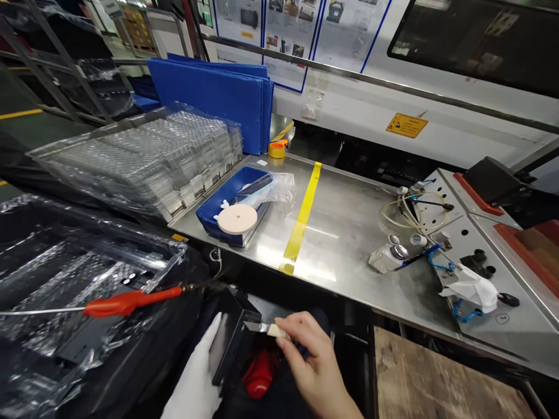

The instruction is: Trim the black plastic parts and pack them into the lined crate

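Observation:
My left hand [197, 377], in a white glove, holds a black plastic part [231, 334] low in front of me, fingers stretched along its side. My bare right hand [312, 364] pinches a small blade [266, 329] with a pale handle; the metal tip rests against the black part's edge. A red object [258, 372] shows below the part, between my hands.
A steel table [345, 244] with a yellow tape stripe [301, 218] carries a blue bin [222, 209] with a round white disc [237, 219], stacked clear trays [144, 157], tape roll [278, 149], tubing and small bottles [388, 256]. A red-handled tool [126, 302] lies over bagged black trays on the left.

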{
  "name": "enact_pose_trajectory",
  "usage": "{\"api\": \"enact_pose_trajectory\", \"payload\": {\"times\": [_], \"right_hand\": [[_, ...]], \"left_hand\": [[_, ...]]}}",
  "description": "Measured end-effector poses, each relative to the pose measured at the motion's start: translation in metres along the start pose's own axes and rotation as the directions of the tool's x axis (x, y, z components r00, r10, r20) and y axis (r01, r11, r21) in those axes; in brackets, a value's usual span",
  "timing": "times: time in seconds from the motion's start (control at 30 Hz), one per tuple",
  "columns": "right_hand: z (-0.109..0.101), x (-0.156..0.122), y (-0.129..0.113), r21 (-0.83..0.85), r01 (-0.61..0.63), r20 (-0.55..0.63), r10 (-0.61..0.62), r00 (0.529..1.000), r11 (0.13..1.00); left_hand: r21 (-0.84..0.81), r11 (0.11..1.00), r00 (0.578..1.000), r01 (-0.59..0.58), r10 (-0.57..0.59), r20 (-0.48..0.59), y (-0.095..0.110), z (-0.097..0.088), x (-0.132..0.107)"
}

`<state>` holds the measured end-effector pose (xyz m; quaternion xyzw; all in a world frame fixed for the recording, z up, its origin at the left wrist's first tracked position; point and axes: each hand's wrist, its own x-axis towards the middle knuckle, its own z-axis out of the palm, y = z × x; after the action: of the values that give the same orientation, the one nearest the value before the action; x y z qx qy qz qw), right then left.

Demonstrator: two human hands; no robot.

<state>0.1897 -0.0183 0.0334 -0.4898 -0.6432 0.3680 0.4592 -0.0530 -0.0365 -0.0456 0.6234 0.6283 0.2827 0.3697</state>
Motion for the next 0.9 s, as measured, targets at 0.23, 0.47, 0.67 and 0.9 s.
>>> {"api": "enact_pose_trajectory", "payload": {"times": [0.23, 0.47, 0.67, 0.9], "right_hand": [[-0.021, -0.006, 0.006, -0.037, -0.131, -0.082, 0.127, 0.989, 0.991], [-0.019, -0.015, -0.021, -0.092, -0.144, 0.239, 0.162, 0.957, 0.985], [-0.009, -0.027, -0.017, -0.139, -0.053, 0.302, 0.093, 0.949, 0.989], [-0.004, -0.028, -0.016, -0.14, -0.071, 0.276, 0.108, 0.955, 0.988]], "left_hand": [[-0.746, 0.642, 0.907, 0.175, -0.401, -0.132, 0.009, -0.007, 0.018], [-0.911, -0.132, 0.844, 0.391, -0.343, 0.412, 0.027, -0.009, 0.03], [-0.675, -0.626, 0.81, 0.39, -0.115, 0.575, 0.024, -0.009, 0.028], [-0.638, -0.581, 0.794, 0.506, 0.024, 0.607, 0.028, -0.012, 0.027]]}}
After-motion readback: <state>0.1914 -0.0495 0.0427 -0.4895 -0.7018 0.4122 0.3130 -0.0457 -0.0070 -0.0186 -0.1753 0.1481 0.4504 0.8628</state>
